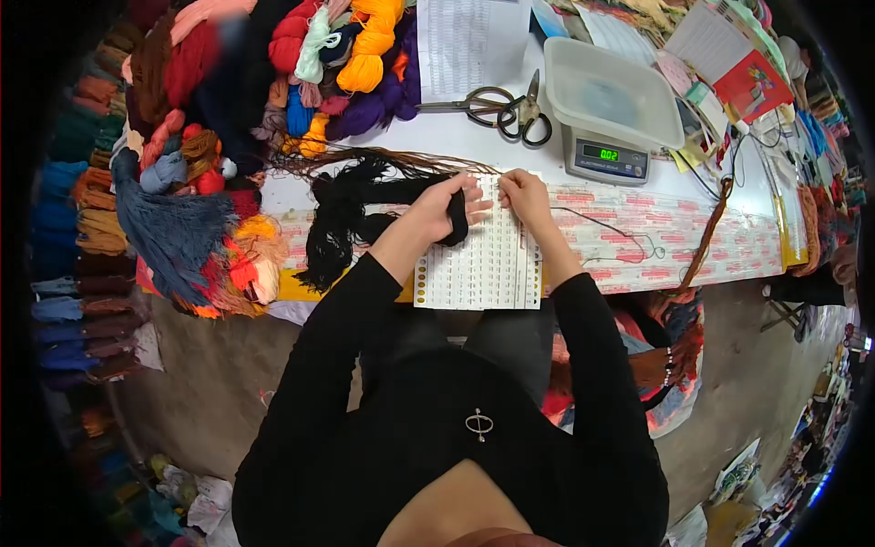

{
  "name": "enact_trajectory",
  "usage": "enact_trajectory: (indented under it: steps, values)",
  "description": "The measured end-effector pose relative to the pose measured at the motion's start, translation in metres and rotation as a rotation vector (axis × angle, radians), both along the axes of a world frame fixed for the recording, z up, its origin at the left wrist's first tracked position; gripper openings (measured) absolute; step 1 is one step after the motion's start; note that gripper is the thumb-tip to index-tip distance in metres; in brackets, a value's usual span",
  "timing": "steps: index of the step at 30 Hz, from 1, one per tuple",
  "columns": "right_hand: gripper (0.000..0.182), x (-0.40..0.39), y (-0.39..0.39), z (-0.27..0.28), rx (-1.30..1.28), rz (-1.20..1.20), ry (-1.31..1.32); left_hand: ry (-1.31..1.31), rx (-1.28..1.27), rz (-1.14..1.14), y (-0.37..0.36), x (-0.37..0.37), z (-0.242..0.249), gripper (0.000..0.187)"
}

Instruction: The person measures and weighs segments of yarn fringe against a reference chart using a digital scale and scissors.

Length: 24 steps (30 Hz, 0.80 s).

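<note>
A white printed card (474,273) with rows of small holes or marks lies at the table's front edge. My left hand (439,208) is over its upper left part, with black yarn (458,219) held against the palm and fingers. More of the black yarn (333,214) spreads over the table to the left. At the card's upper right, my right hand (524,196) has its fingers pinched together; what is between them is too small to make out. Long brown strands (392,157) run along the table behind my left hand up to the card's top.
Colourful yarn bundles (365,55) fill the back left, and a blue-grey skein (169,223) hangs at the left. Scissors (524,114) lie behind the card. A digital scale (606,162) with a clear tray stands back right. Brown braided yarn (714,228) crosses the right edge.
</note>
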State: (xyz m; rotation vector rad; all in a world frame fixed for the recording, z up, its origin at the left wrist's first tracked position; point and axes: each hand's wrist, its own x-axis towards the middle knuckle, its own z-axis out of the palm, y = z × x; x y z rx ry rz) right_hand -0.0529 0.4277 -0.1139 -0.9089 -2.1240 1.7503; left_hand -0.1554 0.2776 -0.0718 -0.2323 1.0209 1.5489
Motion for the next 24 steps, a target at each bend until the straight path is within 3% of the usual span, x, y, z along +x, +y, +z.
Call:
enact_trajectory:
  steps: [1, 8, 11, 16, 20, 22, 24]
  values:
    - [0.021, -0.002, -0.002, 0.001, 0.133, -0.015, -0.088, 0.014, -0.018, -0.017, 0.003, 0.001, 0.0, 0.04]
    - [0.028, -0.005, -0.006, 0.01, 0.19, -0.116, -0.227, 0.146, -0.079, -0.12, 0.021, 0.0, -0.003, 0.018]
    - [0.029, -0.005, -0.006, 0.005, 0.201, -0.139, -0.208, 0.622, -0.153, -0.248, 0.029, 0.005, 0.002, 0.015]
    - [0.03, -0.006, -0.004, 0.003, 0.104, -0.117, -0.165, 0.793, -0.142, -0.227, 0.049, -0.003, -0.023, 0.016]
    - [0.028, -0.007, -0.001, 0.0, 0.043, -0.078, -0.149, 0.968, -0.334, -0.272, 0.047, -0.006, -0.022, 0.019]
    - [0.027, -0.004, -0.004, 0.008, 0.145, -0.061, -0.203, 0.915, -0.179, -0.139, 0.036, -0.021, -0.025, 0.015]
    - [0.025, -0.003, -0.006, 0.011, 0.185, -0.055, -0.233, 0.51, -0.008, 0.03, 0.022, -0.031, 0.002, 0.012]
